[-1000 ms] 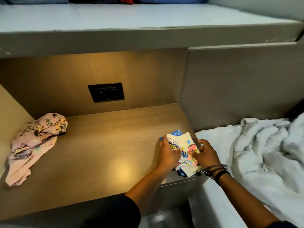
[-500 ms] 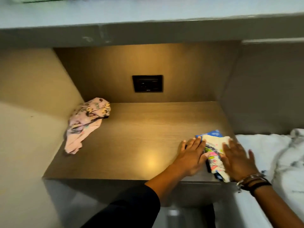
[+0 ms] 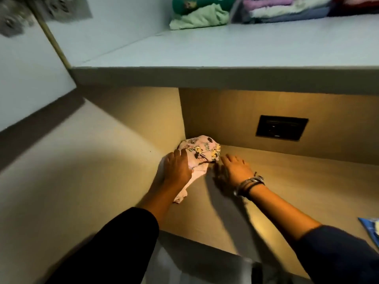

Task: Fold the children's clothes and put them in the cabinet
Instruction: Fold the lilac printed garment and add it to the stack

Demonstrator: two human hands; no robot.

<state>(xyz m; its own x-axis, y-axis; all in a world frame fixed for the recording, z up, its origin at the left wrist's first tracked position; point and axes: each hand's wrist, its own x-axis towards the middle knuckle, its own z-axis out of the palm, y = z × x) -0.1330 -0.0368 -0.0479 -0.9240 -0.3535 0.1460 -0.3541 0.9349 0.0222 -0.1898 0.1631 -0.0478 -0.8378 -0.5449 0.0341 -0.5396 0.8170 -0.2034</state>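
A crumpled pink patterned child's garment (image 3: 202, 150) lies in the back left corner of the lit wooden cabinet shelf (image 3: 297, 185). My left hand (image 3: 178, 169) rests flat on its left part, fingers together, and covers some of the cloth. My right hand (image 3: 235, 168) lies on the shelf just right of the garment, fingers spread, holding nothing; bracelets circle its wrist. The folded blue and white printed garment (image 3: 371, 228) lies at the shelf's right front, mostly cut off by the frame edge.
A black socket plate (image 3: 282, 128) sits in the cabinet's back wall. The grey shelf above (image 3: 225, 56) carries folded clothes (image 3: 201, 15) at its back. The cabinet's left wall (image 3: 160, 119) stands close to the pink garment.
Both hands left the folded blue and white garment at the right front and moved left to the pink garment. The view swung left and up.
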